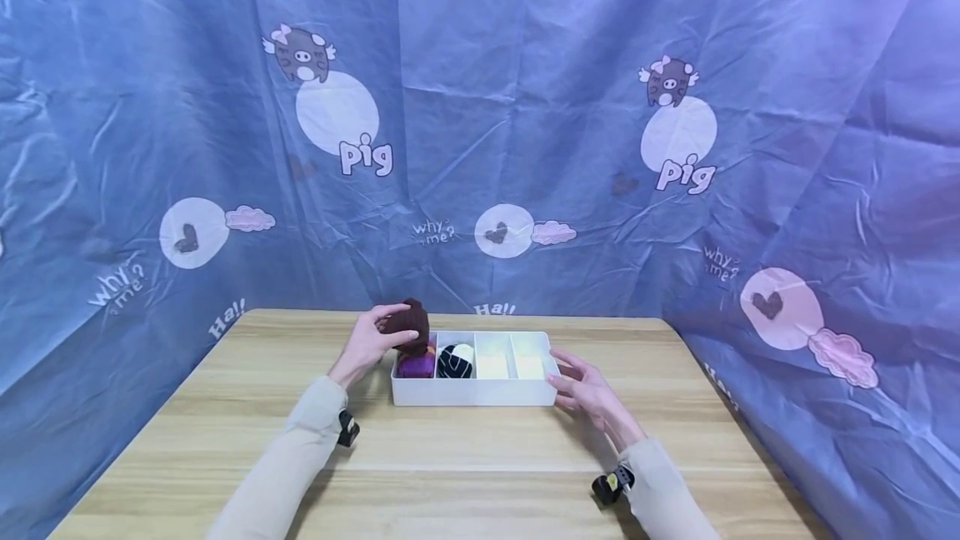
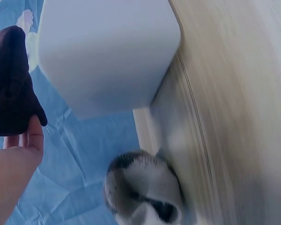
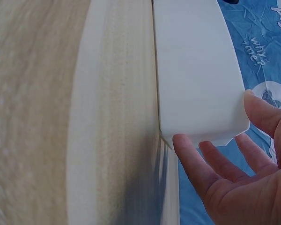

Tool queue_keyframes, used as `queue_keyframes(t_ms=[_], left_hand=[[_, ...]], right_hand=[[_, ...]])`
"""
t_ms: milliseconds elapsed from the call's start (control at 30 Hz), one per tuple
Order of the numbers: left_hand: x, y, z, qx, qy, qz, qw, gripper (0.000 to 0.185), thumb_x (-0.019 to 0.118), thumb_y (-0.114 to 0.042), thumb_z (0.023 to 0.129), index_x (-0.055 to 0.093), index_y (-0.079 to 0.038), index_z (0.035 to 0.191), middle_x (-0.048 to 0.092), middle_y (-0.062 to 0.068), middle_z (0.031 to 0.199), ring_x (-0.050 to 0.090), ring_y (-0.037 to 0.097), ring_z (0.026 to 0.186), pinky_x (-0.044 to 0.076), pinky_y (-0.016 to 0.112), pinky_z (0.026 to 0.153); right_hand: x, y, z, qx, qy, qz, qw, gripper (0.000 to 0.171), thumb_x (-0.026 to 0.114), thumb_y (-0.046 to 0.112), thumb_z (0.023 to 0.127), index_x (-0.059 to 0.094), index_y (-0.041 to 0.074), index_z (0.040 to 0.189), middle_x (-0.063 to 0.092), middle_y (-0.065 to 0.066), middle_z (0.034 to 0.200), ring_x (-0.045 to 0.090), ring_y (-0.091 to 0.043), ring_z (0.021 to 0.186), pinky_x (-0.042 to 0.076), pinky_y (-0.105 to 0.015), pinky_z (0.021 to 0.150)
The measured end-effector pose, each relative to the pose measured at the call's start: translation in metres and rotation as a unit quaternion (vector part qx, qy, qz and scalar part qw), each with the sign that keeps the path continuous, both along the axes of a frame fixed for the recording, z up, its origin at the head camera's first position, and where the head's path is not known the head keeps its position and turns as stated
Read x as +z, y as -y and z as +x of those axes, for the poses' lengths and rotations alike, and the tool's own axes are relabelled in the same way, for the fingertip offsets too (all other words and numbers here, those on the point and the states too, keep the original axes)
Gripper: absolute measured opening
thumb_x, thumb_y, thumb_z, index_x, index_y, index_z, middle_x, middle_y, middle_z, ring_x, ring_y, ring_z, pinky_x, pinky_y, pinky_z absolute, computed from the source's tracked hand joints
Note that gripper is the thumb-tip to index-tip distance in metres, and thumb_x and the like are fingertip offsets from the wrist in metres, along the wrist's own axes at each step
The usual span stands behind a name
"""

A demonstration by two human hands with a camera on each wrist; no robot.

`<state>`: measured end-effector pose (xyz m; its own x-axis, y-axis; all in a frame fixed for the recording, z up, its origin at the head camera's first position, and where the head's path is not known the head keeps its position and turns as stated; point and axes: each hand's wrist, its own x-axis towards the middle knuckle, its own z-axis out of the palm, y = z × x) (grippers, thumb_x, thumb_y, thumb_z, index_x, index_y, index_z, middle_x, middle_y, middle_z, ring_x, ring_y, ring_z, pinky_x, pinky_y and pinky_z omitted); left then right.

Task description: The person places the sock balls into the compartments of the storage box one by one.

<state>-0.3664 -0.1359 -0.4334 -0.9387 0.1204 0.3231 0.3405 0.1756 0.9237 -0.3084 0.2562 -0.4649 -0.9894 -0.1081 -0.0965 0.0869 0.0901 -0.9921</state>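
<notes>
At frame centre on the wooden table point(image 1: 465, 457): white divided box point(image 1: 474, 392) | left hand point(image 1: 369, 342) pinches dark brown sock point(image 1: 407, 325) above its leftmost compartment | right hand point(image 1: 585, 390), fingers spread and relaxed, touches box's right end, holding nothing.

White divided box point(image 1: 480, 392) on light wood-grain table point(image 1: 450, 473). In my left hand point(image 1: 365, 344): dark brown sock bundle point(image 1: 407, 322). Box holds a purple bundle w/ orange edge point(image 1: 416, 364), next a black-and-white striped one point(image 1: 454, 362); other two sections pale cream. My sleeves point(image 1: 300, 440) beige. Backdrop point(image 1: 525, 132) blue-violet w/ white circles, brown pigs, pink clouds, white "pig" lettering.
</notes>
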Motion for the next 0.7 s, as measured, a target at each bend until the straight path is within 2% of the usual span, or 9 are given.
queue_keyframes(t_ms=[133,233,367,467,700], left_hand=[[0.000,-0.008,0.001,0.003,-0.008,-0.026,0.9996,0.056,0.084,-0.015,0.077,0.063,-0.001,0.128,0.058,0.022,0.124,0.063,0.027,0.105,0.052,0.023,0.086],[-0.001,-0.014,0.003,0.002,-0.020,-0.028,0.9994,0.055,0.085,-0.017,0.076,0.065,-0.001,0.125,0.059,0.021,0.122,0.063,0.030,0.105,0.053,0.026,0.086],[-0.004,-0.021,0.004,0.007,-0.055,-0.010,0.9984,0.051,0.086,-0.017,0.074,0.069,-0.003,0.119,0.058,0.016,0.117,0.064,0.024,0.097,0.054,0.025,0.082],[-0.006,-0.028,0.003,0.005,-0.065,0.007,0.9978,0.049,0.087,-0.017,0.072,0.070,-0.004,0.116,0.055,0.014,0.117,0.062,0.019,0.094,0.053,0.023,0.080],[-0.006,-0.044,0.002,-0.001,-0.021,0.030,0.9993,0.053,0.086,-0.012,0.073,0.067,-0.002,0.122,0.054,0.016,0.130,0.062,0.022,0.101,0.052,0.021,0.084]], right_hand=[[0.000,0.000,0.000,0.000,0.001,-0.001,1.000,0.064,0.062,0.003,0.093,0.034,0.005,0.151,0.035,-0.035,0.147,0.066,-0.023,0.101,0.054,-0.044,0.094],[-0.001,0.000,0.002,0.000,0.002,0.006,1.000,0.064,0.062,0.003,0.094,0.034,0.005,0.151,0.035,-0.035,0.147,0.066,-0.023,0.102,0.054,-0.044,0.094],[0.000,0.001,0.002,-0.002,-0.002,0.008,1.000,0.063,0.062,0.004,0.094,0.034,0.004,0.151,0.035,-0.035,0.147,0.066,-0.024,0.102,0.054,-0.044,0.093],[0.000,0.001,0.000,0.000,-0.005,0.004,1.000,0.063,0.062,0.003,0.093,0.035,0.004,0.150,0.036,-0.035,0.147,0.066,-0.024,0.102,0.054,-0.043,0.094],[-0.001,0.001,-0.001,0.006,-0.002,-0.009,1.000,0.064,0.061,0.002,0.094,0.033,0.003,0.151,0.039,-0.035,0.145,0.066,-0.022,0.101,0.056,-0.040,0.090]])
